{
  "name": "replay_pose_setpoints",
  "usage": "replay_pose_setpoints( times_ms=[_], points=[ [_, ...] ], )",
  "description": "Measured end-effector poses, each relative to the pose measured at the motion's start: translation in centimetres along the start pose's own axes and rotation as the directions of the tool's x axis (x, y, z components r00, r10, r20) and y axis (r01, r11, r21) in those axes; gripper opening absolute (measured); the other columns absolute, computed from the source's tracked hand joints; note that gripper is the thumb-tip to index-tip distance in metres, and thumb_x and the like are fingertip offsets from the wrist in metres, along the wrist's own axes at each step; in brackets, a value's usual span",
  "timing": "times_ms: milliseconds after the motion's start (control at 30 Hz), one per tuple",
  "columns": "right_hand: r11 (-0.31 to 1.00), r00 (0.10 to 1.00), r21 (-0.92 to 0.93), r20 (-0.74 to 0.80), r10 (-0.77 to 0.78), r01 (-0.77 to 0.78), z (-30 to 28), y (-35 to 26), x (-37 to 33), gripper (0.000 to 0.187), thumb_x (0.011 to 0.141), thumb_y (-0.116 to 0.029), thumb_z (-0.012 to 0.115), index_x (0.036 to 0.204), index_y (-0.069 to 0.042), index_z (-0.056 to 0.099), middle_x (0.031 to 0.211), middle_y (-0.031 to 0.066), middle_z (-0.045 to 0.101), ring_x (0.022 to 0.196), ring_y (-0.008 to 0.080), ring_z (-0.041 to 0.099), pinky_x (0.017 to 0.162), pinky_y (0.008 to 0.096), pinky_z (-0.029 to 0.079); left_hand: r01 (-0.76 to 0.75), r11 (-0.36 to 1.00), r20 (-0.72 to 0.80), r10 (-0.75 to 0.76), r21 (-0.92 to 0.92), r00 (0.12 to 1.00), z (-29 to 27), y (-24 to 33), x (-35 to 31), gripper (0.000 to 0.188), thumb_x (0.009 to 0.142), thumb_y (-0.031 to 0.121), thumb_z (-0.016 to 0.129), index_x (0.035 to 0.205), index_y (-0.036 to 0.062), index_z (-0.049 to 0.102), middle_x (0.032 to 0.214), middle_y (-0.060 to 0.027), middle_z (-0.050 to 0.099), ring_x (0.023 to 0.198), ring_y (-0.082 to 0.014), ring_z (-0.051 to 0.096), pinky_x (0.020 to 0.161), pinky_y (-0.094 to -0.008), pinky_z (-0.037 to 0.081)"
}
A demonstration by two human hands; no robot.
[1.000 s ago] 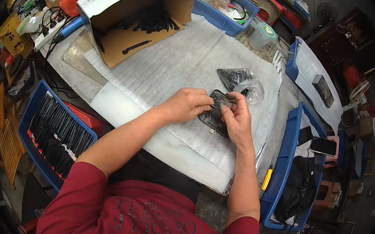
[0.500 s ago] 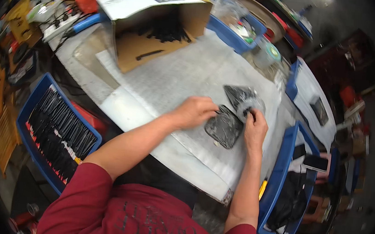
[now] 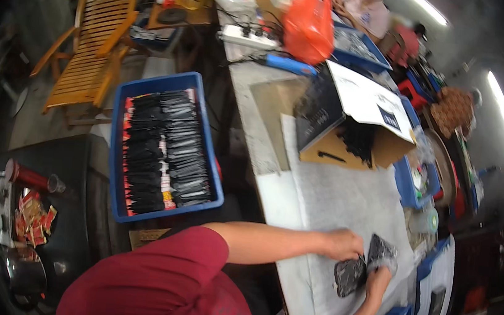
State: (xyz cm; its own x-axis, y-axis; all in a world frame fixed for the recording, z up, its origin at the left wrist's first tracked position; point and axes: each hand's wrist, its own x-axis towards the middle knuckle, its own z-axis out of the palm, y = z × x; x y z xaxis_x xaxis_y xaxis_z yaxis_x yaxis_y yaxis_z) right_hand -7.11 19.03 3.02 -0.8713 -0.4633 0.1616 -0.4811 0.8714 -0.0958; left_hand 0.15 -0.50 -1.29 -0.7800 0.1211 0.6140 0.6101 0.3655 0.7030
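Observation:
My left hand (image 3: 343, 245) is closed in a pinch at the upper edge of a flat black item in clear plastic wrap (image 3: 350, 277). What its fingertips hold is too small to name. My right hand (image 3: 379, 279) has its fingers closed on a round, translucent, greyish thing (image 3: 384, 263), whose kind I cannot make out. Just beyond it lies a second dark, plastic-wrapped piece (image 3: 381, 246), pointed at its far end. Both wrapped pieces rest on the white foam sheet (image 3: 340, 199) covering the table.
A cardboard box (image 3: 370, 99) with black strips inside stands farther up the table. Left of the table, a blue tray (image 3: 116, 161) holds rows of black packed pieces. A red plastic bag (image 3: 309, 27) and a power strip (image 3: 250, 37) sit at the far end. A wooden chair (image 3: 95, 34) stands far left.
The view has swung left, bringing the chair and the whole blue tray into sight and shifting the table rightward. Both hands stay at the wrapped pieces, with little visible change in their grip.

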Motion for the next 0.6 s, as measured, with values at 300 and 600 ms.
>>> replay_pose_setpoints(
  times_ms=[300,600],
  points=[
    [0.991,0.970,0.103,-0.234,-0.065,0.091,2.8,4.0,-1.2,0.009,0.069,-0.001,0.048,0.073,0.008,0.050,0.076,0.0259,0.050,0.067,0.0388,0.046,0.063,0.0420,0.037,0.025,1.000,0.020,-0.025,-0.011,0.999,0.6,-0.4,0.4,0.012,0.065,0.013,0.059,0.073,0.0038,0.060,0.072,-0.0117,0.056,0.073,-0.0276,0.055,0.064,-0.0359,0.043],
    [0.595,0.890,0.799,-0.208,0.406,-0.085,1.2,1.9,-3.5,0.015,0.081,-0.009,0.046,0.090,0.002,0.052,0.070,0.0041,0.050,0.052,0.0109,0.046,0.046,0.0220,0.038,0.034,0.999,0.024,-0.034,-0.015,0.999,0.5,0.0,0.2,0.011,0.066,0.012,0.058,0.074,0.0039,0.060,0.073,-0.0119,0.056,0.072,-0.0278,0.055,0.065,-0.0358,0.043]
  ],
)
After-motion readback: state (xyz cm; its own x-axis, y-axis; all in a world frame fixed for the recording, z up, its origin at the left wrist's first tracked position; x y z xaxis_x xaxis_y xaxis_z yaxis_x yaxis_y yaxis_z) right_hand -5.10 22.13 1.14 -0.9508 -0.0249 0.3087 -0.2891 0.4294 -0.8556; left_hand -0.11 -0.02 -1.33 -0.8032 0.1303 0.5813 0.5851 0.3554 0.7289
